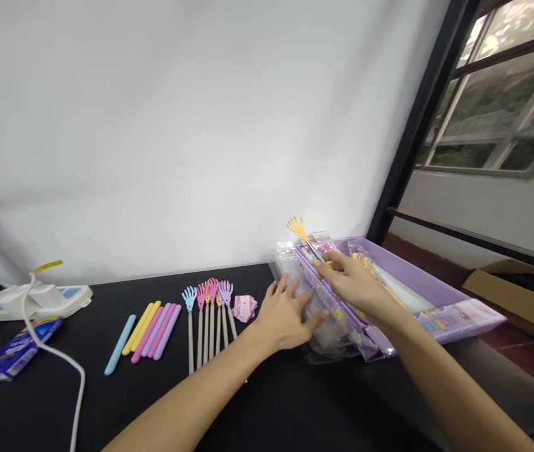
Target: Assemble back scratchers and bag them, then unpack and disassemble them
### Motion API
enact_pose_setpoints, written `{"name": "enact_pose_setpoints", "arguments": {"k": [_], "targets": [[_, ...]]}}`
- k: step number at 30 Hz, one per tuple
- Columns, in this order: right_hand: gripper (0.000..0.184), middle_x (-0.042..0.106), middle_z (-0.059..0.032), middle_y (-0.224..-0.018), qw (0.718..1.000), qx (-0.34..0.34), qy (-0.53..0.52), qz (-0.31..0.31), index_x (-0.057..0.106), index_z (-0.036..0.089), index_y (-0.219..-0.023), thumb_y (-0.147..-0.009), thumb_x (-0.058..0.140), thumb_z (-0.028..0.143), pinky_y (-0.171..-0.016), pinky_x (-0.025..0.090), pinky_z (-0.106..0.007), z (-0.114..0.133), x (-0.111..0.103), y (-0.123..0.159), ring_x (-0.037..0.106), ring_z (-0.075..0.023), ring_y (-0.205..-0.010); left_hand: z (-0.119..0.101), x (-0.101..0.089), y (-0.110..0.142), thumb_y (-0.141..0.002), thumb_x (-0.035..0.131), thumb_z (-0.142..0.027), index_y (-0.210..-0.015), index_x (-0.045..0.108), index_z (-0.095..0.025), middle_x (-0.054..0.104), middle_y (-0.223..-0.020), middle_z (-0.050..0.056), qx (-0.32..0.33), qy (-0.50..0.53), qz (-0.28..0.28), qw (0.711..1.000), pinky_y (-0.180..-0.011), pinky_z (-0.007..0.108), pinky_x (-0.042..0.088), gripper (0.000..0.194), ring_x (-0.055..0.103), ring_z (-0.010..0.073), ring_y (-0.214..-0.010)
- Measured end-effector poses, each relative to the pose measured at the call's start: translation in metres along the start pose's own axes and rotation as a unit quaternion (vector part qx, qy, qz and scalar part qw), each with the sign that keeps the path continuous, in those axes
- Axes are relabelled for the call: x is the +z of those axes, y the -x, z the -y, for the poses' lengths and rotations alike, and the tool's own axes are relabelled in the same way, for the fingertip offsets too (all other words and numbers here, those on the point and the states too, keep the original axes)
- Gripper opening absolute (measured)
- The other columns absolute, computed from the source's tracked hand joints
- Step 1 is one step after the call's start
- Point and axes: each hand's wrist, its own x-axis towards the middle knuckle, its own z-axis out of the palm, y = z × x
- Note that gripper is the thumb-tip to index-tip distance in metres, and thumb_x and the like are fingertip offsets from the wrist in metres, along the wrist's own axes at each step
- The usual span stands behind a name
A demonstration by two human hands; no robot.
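My right hand is closed around the rod of a yellow back scratcher, its claw pointing up and left over a purple display box. Packaged pieces lie in the box, partly hidden by that hand. My left hand has its fingers spread and rests on clear plastic bags at the box's left side. Left of it, several back scratchers with blue, pink, yellow and purple claws lie in a row, beside a small pile of pink cards. Farther left are several coloured plastic tubes.
A white power strip with plugs sits at the left, its white cable running toward me. Near it lies a blue packet. The white wall backs the black table; a cardboard box stands on the floor at right.
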Motion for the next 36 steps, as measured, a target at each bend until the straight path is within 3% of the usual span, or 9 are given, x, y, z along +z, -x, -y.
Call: {"name": "enact_pose_setpoints", "arguments": {"k": [5,9,14,18,21,26,31,34,36], "targets": [[0.035,0.067,-0.0008,-0.078,0.936,0.02,-0.349,0.042,0.055,0.022,-0.095,-0.071,0.077,0.036,-0.077,0.051,-0.033,0.008,0.031,0.007,0.067,-0.0188,-0.079,0.015,-0.036,0.017,-0.103,0.027,-0.039,-0.111,0.065,-0.017,0.068,-0.118,0.01,-0.046,0.149,-0.107,0.982,-0.109,0.041,0.039,0.045,0.054,0.024,-0.123],[0.046,0.07,-0.0016,-0.1,0.842,0.038,-0.533,0.071,0.054,0.025,-0.099,-0.064,0.08,0.011,-0.091,0.049,-0.034,0.026,0.068,0.013,0.065,-0.019,-0.104,0.022,-0.07,0.047,-0.102,0.031,-0.043,-0.12,0.055,-0.021,0.069,-0.086,0.003,-0.071,0.271,-0.023,0.96,-0.073,0.029,0.051,0.037,0.067,0.0177,-0.079],[0.038,0.041,0.0062,-0.056,0.769,0.071,-0.63,0.083,0.039,0.022,-0.064,-0.081,0.069,0.038,-0.059,0.047,-0.029,0.046,0.105,0.021,0.044,-0.0101,-0.051,0.033,-0.093,0.081,-0.101,0.031,-0.04,-0.104,0.052,-0.021,0.059,-0.071,0.0,-0.09,0.153,0.053,0.983,-0.053,0.025,0.038,0.029,0.054,0.0151,-0.056],[0.062,0.016,0.0071,-0.047,0.766,0.082,-0.631,0.092,0.013,0.021,-0.056,-0.091,0.053,0.053,-0.048,0.037,-0.028,0.054,0.123,0.025,0.018,-0.0097,-0.043,0.037,-0.1,0.091,-0.101,0.03,-0.041,-0.094,0.052,-0.022,0.053,-0.068,0.001,-0.115,0.008,0.002,0.993,-0.059,0.029,0.036,0.03,0.051,0.0186,-0.058],[0.066,0.009,0.0071,-0.045,0.776,0.09,-0.618,0.092,0.006,0.019,-0.057,-0.093,0.053,0.048,-0.04,0.026,-0.026,0.059,0.129,0.023,0.01,-0.0098,-0.042,0.037,-0.107,0.095,-0.1,0.028,-0.051,-0.08,0.046,-0.022,0.045,-0.06,-0.001,-0.132,0.114,0.034,0.984,-0.059,0.029,0.035,0.04,0.044,0.0162,-0.054],[0.066,0.005,0.0083,-0.045,0.79,0.066,-0.592,0.147,0.006,0.02,-0.057,-0.093,0.052,0.051,-0.037,0.021,-0.026,0.079,0.134,0.013,0.006,-0.0094,-0.04,0.042,-0.131,0.106,-0.091,0.021,-0.075,-0.072,0.029,-0.023,0.021,-0.053,-0.009,-0.202,0.441,0.207,0.849,-0.046,0.024,0.024,0.056,0.019,0.0093,-0.042],[0.057,0.005,0.008,-0.044,0.748,0.119,-0.641,0.123,0.005,0.02,-0.059,-0.1,0.039,0.039,-0.037,0.019,-0.024,0.097,0.151,0.0,0.004,-0.0096,-0.04,0.055,-0.143,0.128,-0.099,0.027,-0.056,-0.078,0.05,-0.021,0.046,-0.06,0.0,-0.216,0.076,0.032,0.973,-0.062,0.031,0.04,0.046,0.048,0.0169,-0.054],[0.052,0.006,0.0071,-0.043,0.731,0.125,-0.667,0.069,0.004,0.02,-0.059,-0.103,0.029,0.032,-0.036,0.019,-0.024,0.094,0.154,-0.013,0.004,-0.0101,-0.04,0.059,-0.142,0.131,-0.099,0.037,-0.045,-0.094,0.061,-0.022,0.057,-0.065,0.004,-0.236,-0.131,-0.025,0.963,-0.071,0.036,0.043,0.034,0.06,0.0252,-0.064],[0.051,0.008,0.0069,-0.043,0.734,0.11,-0.668,0.058,0.006,0.02,-0.059,-0.102,0.03,0.03,-0.036,0.02,-0.023,0.089,0.145,-0.023,0.006,-0.0099,-0.04,0.061,-0.146,0.129,-0.099,0.038,-0.046,-0.096,0.063,-0.023,0.058,-0.066,0.005,-0.226,-0.122,-0.022,0.966,-0.07,0.034,0.043,0.034,0.061,0.0252,-0.065]]}}
